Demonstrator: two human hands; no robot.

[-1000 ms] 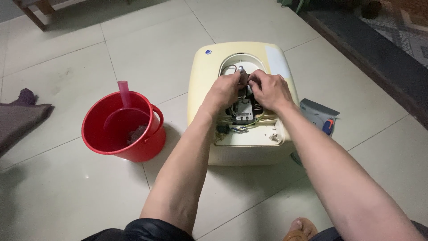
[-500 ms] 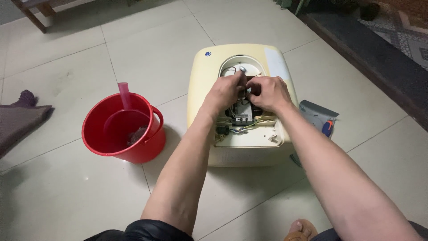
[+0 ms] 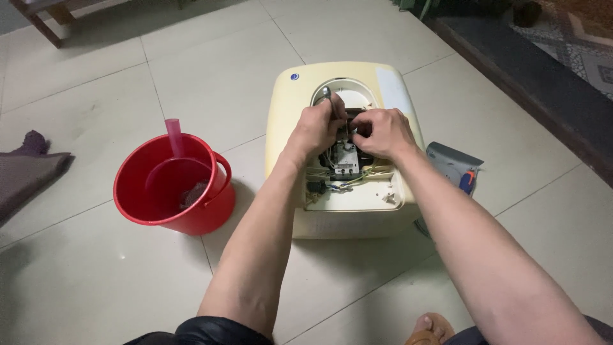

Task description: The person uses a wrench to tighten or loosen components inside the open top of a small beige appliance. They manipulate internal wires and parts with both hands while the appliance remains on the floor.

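1. The cream-coloured water heater (image 3: 348, 211) lay on its back on the tiled floor (image 3: 211, 76), with its service opening facing up. The cover was already off, so the wiring (image 3: 332, 185) and a small grey terminal block (image 3: 345, 161) were exposed.
2. The block and its wires were in place inside the opening, so I judged the job to be partway through: access gained, inner parts not yet lifted out.
3. The left hand (image 3: 317, 128) sat at about ten o'clock of the opening, closed around a slim metal tool (image 3: 327, 96) whose tip stood up past the knuckles towards twelve o'clock.
4. The right hand (image 3: 381, 132) sat at about two o'clock, fingers curled in and pinching something small and dark over the block; what exactly it held I could not tell.
5. Both forearms came in from six o'clock, wrists bent down, the two hands nearly touching above the opening.
6. A red bucket (image 3: 172, 185) with a pink-handled scoop (image 3: 174, 137) stood at nine o'clock from the heater, apart from it.
7. A grey-blue box (image 3: 450, 163) lay just beside the heater at three o'clock.
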